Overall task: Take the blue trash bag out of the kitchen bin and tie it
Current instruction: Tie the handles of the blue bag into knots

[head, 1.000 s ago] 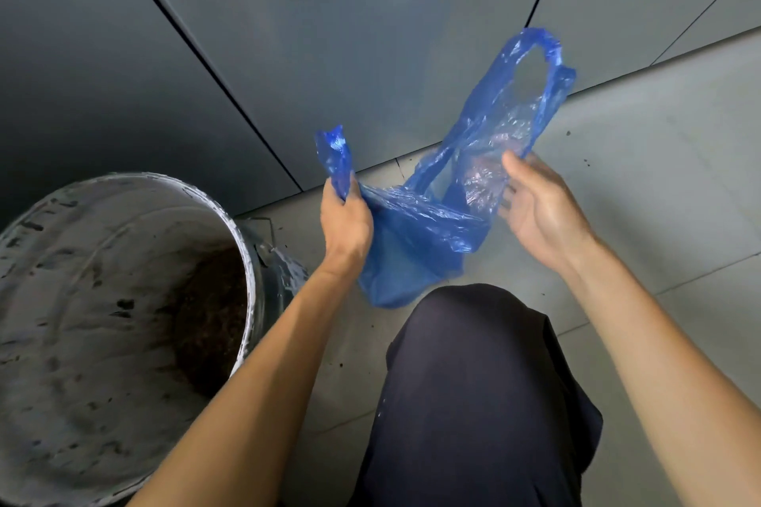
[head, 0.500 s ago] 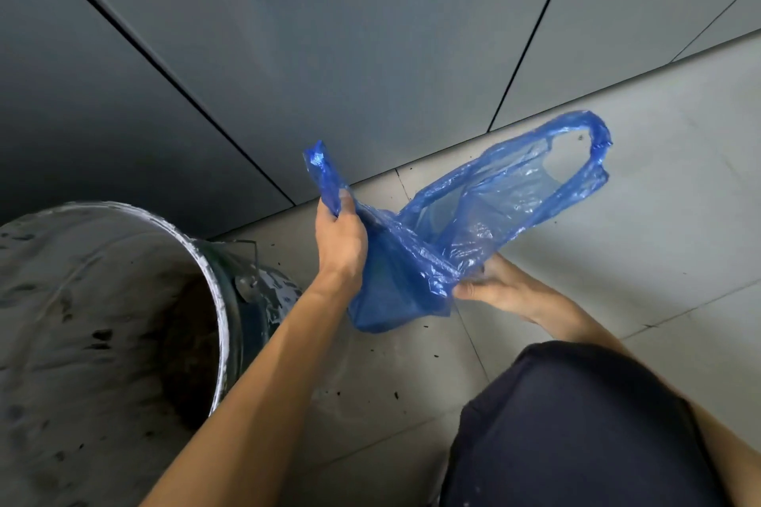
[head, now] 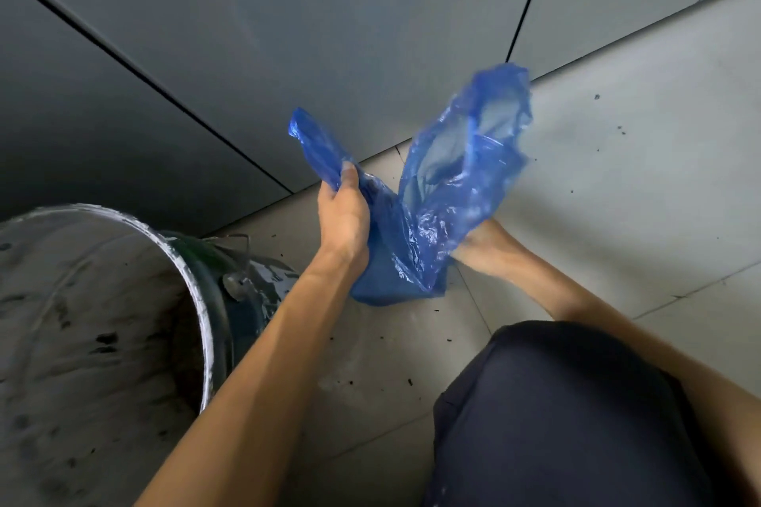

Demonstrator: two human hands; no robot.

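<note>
The blue trash bag is out of the bin and hangs in the air above the floor, between my two hands. My left hand is closed around one twisted handle strip, which sticks up past my thumb. My right hand is under and behind the bag's other side, mostly hidden by the plastic, gripping it low while the second handle loop stands up, blurred. The round bin, dirty and white inside, stands at the lower left, apart from the bag.
Grey cabinet panels rise right behind the bag. The tiled floor carries scattered dark crumbs. My dark-clothed knee fills the lower right, close under my right forearm.
The second handle loop has swung from lying out to the right to standing upright. My right hand stays low beneath the bag. My left hand keeps its hold.
</note>
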